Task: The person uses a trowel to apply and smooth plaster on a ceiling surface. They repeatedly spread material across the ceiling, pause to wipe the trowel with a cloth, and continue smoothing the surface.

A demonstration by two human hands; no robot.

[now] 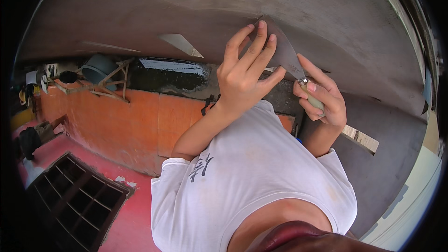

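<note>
A trowel with a thin grey pointed blade (282,50) lies close against a grey plastered wall (196,0), its tip near the wall surface. The trowel's pale green handle (315,101) sits in the fingers of my right hand (329,100), which is closed round it with the index finger stretched up beside the blade. My left hand (242,72) has its fingers extended and apart, fingertips resting on the blade near its tip. The left thumb points toward the blade's lower part. The blade partly hides the wall behind it.
Openings (182,44) pierce the grey wall on both sides. On the left are a bluish basin (99,69) on a wooden stand (112,94), an orange wall (107,121) and a barred window (77,200) in a pink wall. A pale panel edge (415,191) runs at right.
</note>
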